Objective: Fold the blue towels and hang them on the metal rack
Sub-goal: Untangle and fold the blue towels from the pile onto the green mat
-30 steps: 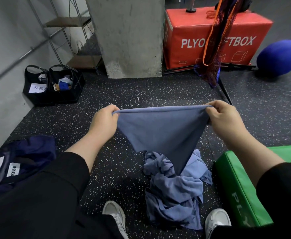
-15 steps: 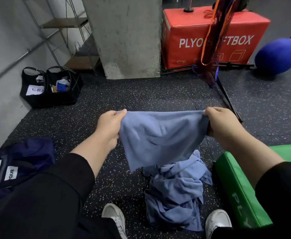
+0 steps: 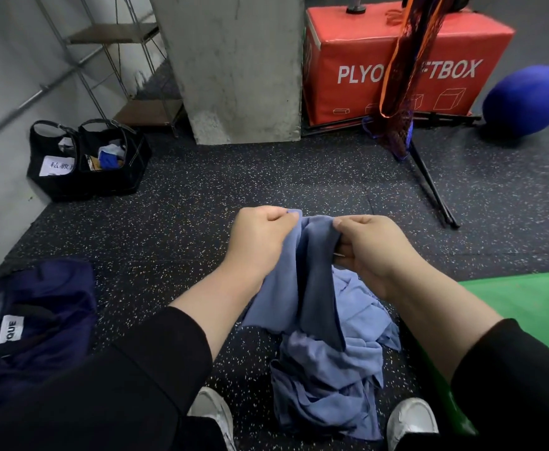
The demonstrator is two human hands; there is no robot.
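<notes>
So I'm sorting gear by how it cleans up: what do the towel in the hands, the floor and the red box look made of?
Blue towel: thin, soft matte cloth, draping in limp folds.
Floor: looks like black rubber matting, matte, with pale speckles and visible seams.
Red box: likely padded vinyl, slightly glossy, with stitched edges and soft corners.

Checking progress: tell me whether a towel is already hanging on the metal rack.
No: the metal rack holds no towel; both hands grip one blue towel.

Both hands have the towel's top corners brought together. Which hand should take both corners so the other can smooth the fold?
Probably the left hand. It already pinches the blue towel at its very top edge, while the right hand grips beside it, nearer the hanging fold and the towel pile.
</notes>
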